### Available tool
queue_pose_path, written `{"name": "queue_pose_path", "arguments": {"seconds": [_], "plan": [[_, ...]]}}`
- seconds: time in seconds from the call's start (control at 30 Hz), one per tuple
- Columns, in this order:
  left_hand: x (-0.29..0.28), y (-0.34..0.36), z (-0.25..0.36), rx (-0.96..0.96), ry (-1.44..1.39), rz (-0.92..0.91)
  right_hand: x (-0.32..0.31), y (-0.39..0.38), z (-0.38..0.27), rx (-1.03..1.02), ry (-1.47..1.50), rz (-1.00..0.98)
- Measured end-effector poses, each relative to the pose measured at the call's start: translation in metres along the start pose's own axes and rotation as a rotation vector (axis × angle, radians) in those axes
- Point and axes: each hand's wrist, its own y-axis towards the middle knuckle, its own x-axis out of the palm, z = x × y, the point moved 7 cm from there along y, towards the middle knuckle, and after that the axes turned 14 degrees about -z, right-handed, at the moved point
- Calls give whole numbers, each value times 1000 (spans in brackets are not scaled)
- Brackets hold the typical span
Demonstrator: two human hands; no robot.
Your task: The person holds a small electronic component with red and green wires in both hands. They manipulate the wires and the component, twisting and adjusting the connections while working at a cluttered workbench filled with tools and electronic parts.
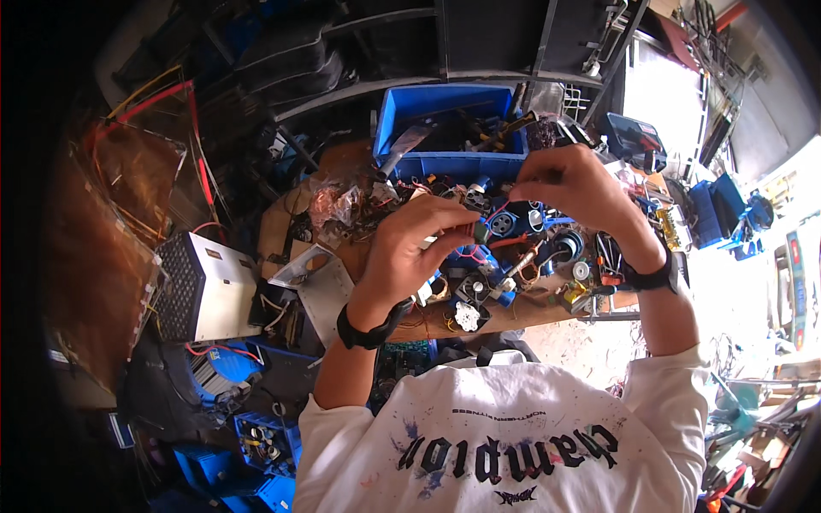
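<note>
My left hand [415,244] is closed on a small dark green part [481,231], held above the cluttered bench, with its fingertips over it. A thin pink wire [502,208] runs from near that part up to my right hand [564,184], whose fingers pinch it. Below and around both hands lie a blue round housing [502,224], a black coiled piece [566,246], assorted wires and small motors, and a white flower-shaped plastic piece [467,315].
A blue bin [449,96] with tools sits behind the heap on the wooden bench [282,218]. At left are a white metal case [222,291] and a brown sheet [103,256]. Blue crates [209,466] lie lower left; more blue bins [714,214] and scrap stand at right.
</note>
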Motion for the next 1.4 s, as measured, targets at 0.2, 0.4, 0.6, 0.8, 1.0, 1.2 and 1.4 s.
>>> {"name": "queue_pose_path", "arguments": {"seconds": [0.2, 0.4, 0.6, 0.8, 1.0, 1.2, 1.4], "plan": [[12, -5, -14, -118, -538, -45, 28, 6, -20, -120, -32, -178], [7, -7, -16, -229, -664, 69, 30, -1, 2, -74, 325, -226], [6, -6, -8, -219, -646, 103, 42, 2, -1, -42, 550, -166], [9, -5, -10, -223, -623, 145, 62, -2, 0, -34, 762, -199], [7, -6, -11, -317, -402, 148, 55, -10, -9, -140, 529, 41], [9, -9, -18, -362, -433, 207, 34, -32, -57, -347, -409, 409], [13, -5, -18, -402, -404, 194, 35, -34, -49, -344, -341, 499]]}}
